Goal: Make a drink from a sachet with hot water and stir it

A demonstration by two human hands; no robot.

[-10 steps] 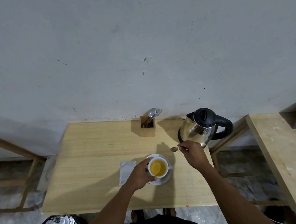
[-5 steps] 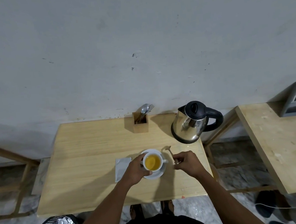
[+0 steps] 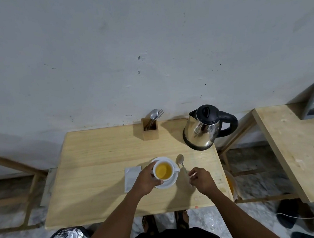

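The cup (image 3: 164, 171) is sitting on its white saucer (image 3: 168, 183) near the front middle of the wooden table (image 3: 99, 162), holding a yellow-amber drink that is filling it close to the rim. The left hand (image 3: 146, 181) is curling around the cup's left side, thumb and fingers wrapping the wall and closing on it. Just to the right of the saucer a spoon (image 3: 182, 165) is lying on the tabletop, bowl pointing away toward the kettle (image 3: 203, 127). The right hand (image 3: 201, 179) is hanging over the near end of the spoon's handle with fingers loosely bent and partly parted — whether they are pinching the handle or only touching it I cannot tell.

The main risk is sitting in the cup itself: the liquid is high and presumably hot, so any tug or tilt from the left hand is likely to be sending it over the rim onto the saucer or the fingers. The cup is also free to be sliding on the glazed saucer. A wet spoon lying on bare wood is likely marking the surface, and a careless sweep of the right hand could be knocking it off the table's right edge. The white sachet (image 3: 131, 179) is lying flat just left of the saucer — a spill would be soaking it
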